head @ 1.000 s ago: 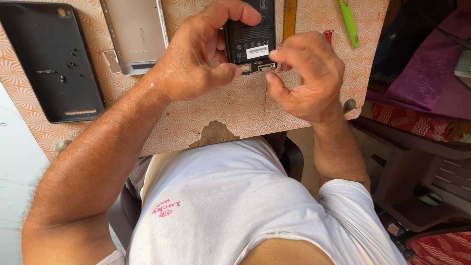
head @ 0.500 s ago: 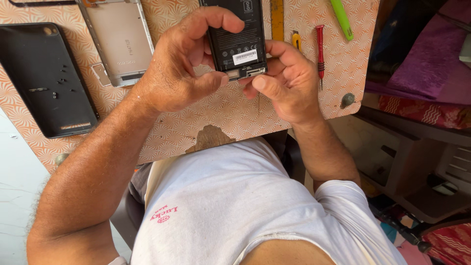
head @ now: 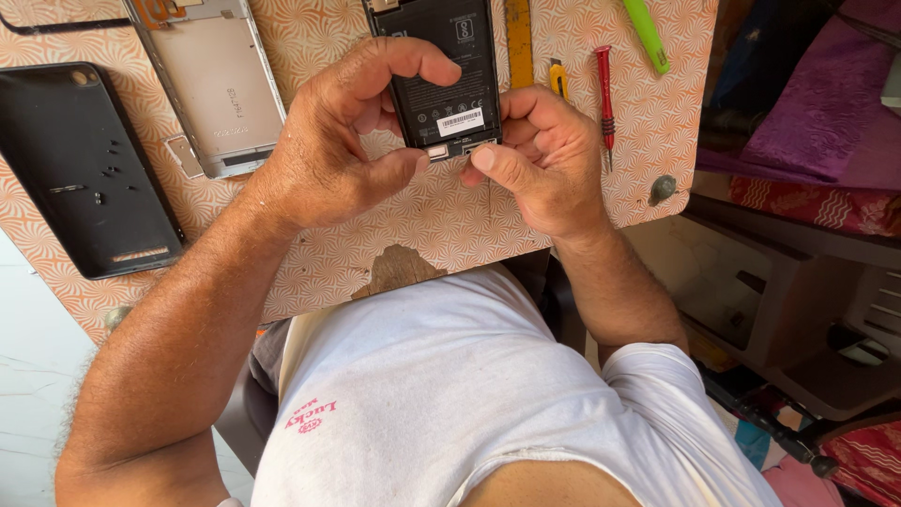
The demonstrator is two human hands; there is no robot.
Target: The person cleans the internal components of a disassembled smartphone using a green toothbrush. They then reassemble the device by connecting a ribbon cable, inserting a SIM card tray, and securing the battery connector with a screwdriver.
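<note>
Since half a second ago the view has slid so that the opened phone and both hands sit lower in it, and the right thumb has come off the phone's side to its bottom edge. Nearest, at 6 o'clock, lies the person's white shirt [head: 450, 404], with both forearms rising from it. Above, at the centre, the left hand [head: 343, 141] curls about the opened phone [head: 439, 70]: its forefinger arches over the left edge and its thumb presses up at the lower left corner. The right hand [head: 540, 155] is closed on the lower right corner, fingers bent behind it, thumb tip against the bottom edge beside a small pale part. The phone, its black battery face up, is held just above the patterned orange surface [head: 432, 221], toward 12 o'clock. At 9 o'clock a black back cover [head: 80, 169] lies flat; at 11 o'clock, just beside it, a silver phone frame [head: 216, 84]. At 1 o'clock, right of the phone, lie a yellow ruler [head: 519, 33], a red screwdriver [head: 605, 84] and a green tool [head: 648, 33]. At 2 o'clock, off the surface, is purple cloth [head: 817, 103].
</note>
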